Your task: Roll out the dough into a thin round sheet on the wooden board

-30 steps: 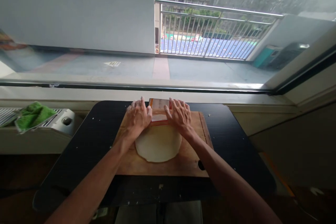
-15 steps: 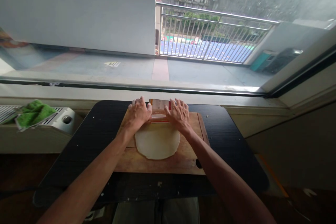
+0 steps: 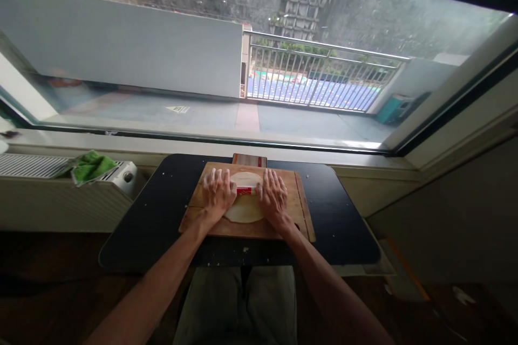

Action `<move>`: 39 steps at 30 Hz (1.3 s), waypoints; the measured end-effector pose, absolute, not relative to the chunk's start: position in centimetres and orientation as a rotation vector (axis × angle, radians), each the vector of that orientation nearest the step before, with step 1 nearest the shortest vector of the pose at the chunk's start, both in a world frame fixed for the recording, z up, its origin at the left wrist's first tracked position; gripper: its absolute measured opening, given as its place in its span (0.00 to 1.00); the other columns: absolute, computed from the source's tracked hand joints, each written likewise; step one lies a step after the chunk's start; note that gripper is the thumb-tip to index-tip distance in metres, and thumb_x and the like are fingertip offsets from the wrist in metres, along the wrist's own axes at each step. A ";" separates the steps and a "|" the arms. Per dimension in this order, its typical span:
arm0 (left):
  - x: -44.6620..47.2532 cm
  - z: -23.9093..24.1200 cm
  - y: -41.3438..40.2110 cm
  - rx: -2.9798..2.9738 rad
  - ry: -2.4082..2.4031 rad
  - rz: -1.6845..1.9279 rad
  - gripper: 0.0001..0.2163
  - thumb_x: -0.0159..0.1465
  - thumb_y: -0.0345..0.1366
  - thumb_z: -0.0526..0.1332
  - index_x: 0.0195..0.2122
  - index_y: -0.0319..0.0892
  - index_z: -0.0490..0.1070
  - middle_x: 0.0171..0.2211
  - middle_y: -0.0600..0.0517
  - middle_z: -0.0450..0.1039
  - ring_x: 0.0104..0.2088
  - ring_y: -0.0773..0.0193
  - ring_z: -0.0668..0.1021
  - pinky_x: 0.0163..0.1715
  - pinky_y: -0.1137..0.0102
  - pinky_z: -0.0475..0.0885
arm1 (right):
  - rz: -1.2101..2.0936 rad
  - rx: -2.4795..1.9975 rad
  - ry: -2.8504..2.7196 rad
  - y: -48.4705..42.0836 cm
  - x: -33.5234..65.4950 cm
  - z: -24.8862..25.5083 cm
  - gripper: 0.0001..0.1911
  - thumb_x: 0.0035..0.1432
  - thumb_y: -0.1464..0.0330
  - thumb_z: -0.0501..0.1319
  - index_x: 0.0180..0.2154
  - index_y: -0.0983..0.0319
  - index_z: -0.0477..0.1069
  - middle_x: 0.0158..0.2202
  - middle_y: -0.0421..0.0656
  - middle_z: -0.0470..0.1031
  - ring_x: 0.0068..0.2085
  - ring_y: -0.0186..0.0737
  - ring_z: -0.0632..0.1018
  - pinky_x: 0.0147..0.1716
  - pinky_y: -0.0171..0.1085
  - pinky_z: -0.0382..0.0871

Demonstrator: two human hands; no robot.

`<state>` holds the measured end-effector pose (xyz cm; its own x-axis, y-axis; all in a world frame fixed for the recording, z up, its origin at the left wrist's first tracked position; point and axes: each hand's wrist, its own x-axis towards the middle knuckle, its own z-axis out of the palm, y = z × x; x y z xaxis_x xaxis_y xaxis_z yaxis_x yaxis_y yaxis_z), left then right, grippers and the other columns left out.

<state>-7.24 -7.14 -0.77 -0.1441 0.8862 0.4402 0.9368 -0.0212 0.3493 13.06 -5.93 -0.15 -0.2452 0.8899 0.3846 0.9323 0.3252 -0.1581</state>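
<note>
Both hands work a rolling pin with a red label, lying across a flat round sheet of dough. My left hand is closed on its left end, thumb inward. My right hand is closed on the right end, its fingers pointing forward over the pin. The palms hide most of the pin, so only its middle shows. Dough shows both in front of and behind it. Under the dough lies a wooden cutting board, and pale flour marks the fingers.
A black table carries the board. Behind the board lies a flat box-like item. A green cloth hangs on the radiator at left. The window sill borders the table's far side.
The rolling pin and both hands have come nearer, from the dough's far edge to about its middle. The item behind the board shows more fully. My view has shifted.
</note>
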 end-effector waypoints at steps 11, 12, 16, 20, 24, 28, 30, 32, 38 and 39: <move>-7.9 -0.6 -3.5 -1.992 -2.157 -0.791 0.26 0.74 0.40 0.54 0.70 0.38 0.76 0.69 0.32 0.77 0.75 0.34 0.72 0.75 0.37 0.64 | -0.190 -1.557 -2.201 -2.3 12.9 0.0 0.32 0.81 0.65 0.49 0.79 0.67 0.65 0.77 0.56 0.71 0.81 0.58 0.65 0.80 0.60 0.55; -7.9 -0.3 -2.6 -1.994 -2.179 -0.756 0.27 0.73 0.39 0.55 0.69 0.37 0.76 0.69 0.32 0.76 0.75 0.34 0.72 0.75 0.38 0.65 | -0.184 -1.558 -2.208 -1.5 12.9 0.1 0.32 0.81 0.64 0.50 0.79 0.65 0.64 0.77 0.54 0.71 0.81 0.58 0.65 0.80 0.60 0.55; -8.1 1.4 1.4 -2.013 -2.199 -0.643 0.24 0.72 0.39 0.56 0.65 0.38 0.78 0.65 0.32 0.79 0.67 0.36 0.78 0.68 0.42 0.73 | -0.127 -1.612 -2.224 2.4 12.3 0.8 0.34 0.81 0.62 0.51 0.82 0.61 0.59 0.80 0.52 0.67 0.81 0.57 0.63 0.81 0.59 0.54; -8.7 2.0 4.6 -2.039 -2.157 -0.614 0.21 0.73 0.39 0.56 0.61 0.38 0.80 0.60 0.33 0.81 0.61 0.39 0.81 0.63 0.49 0.77 | -0.026 -1.663 -2.212 5.7 11.7 1.9 0.35 0.83 0.56 0.49 0.82 0.60 0.58 0.80 0.53 0.66 0.81 0.58 0.62 0.81 0.63 0.50; -9.2 2.0 6.5 -2.095 -2.109 -0.608 0.20 0.72 0.40 0.58 0.59 0.38 0.80 0.61 0.34 0.80 0.61 0.40 0.80 0.62 0.49 0.77 | 0.094 -1.701 -2.194 7.6 11.2 2.9 0.36 0.84 0.51 0.47 0.82 0.61 0.58 0.80 0.55 0.66 0.81 0.61 0.62 0.80 0.66 0.50; -9.3 2.2 7.0 -2.152 -2.112 -0.570 0.19 0.72 0.38 0.58 0.58 0.39 0.80 0.59 0.35 0.81 0.61 0.42 0.81 0.62 0.52 0.77 | 0.137 -1.725 -2.176 8.0 11.1 3.2 0.36 0.84 0.52 0.47 0.81 0.61 0.60 0.78 0.56 0.68 0.80 0.61 0.64 0.79 0.66 0.53; -9.2 2.3 6.6 -2.150 -2.122 -0.542 0.19 0.71 0.38 0.58 0.57 0.39 0.80 0.59 0.35 0.81 0.60 0.41 0.81 0.61 0.52 0.78 | 0.115 -1.732 -2.173 7.5 11.1 3.0 0.35 0.83 0.52 0.48 0.81 0.61 0.61 0.78 0.56 0.68 0.80 0.61 0.64 0.79 0.66 0.52; -8.9 2.3 5.9 -2.144 -2.130 -0.518 0.19 0.71 0.39 0.58 0.58 0.39 0.81 0.59 0.34 0.81 0.60 0.40 0.81 0.61 0.51 0.78 | 0.076 -1.737 -2.179 6.8 11.3 2.7 0.36 0.83 0.52 0.49 0.80 0.61 0.62 0.78 0.56 0.68 0.80 0.62 0.65 0.79 0.67 0.51; -8.1 2.0 2.1 -2.173 -2.174 -0.418 0.26 0.73 0.42 0.58 0.68 0.39 0.77 0.69 0.32 0.76 0.70 0.36 0.76 0.69 0.40 0.72 | -0.055 -1.715 -2.151 3.1 11.8 1.2 0.35 0.81 0.51 0.53 0.79 0.59 0.66 0.78 0.55 0.70 0.80 0.63 0.64 0.79 0.68 0.51; -7.9 2.0 1.3 -2.182 -2.179 -0.409 0.26 0.73 0.42 0.57 0.69 0.39 0.76 0.71 0.31 0.75 0.72 0.35 0.75 0.70 0.39 0.71 | -0.064 -1.717 -2.144 2.4 11.8 1.0 0.34 0.81 0.52 0.54 0.79 0.59 0.66 0.78 0.55 0.70 0.80 0.63 0.65 0.80 0.67 0.51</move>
<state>-7.90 1.34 1.98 -0.0159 0.9784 0.2061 0.9866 -0.0181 0.1624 11.82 2.39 1.02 -0.1722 0.9291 0.3273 0.9470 0.2476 -0.2046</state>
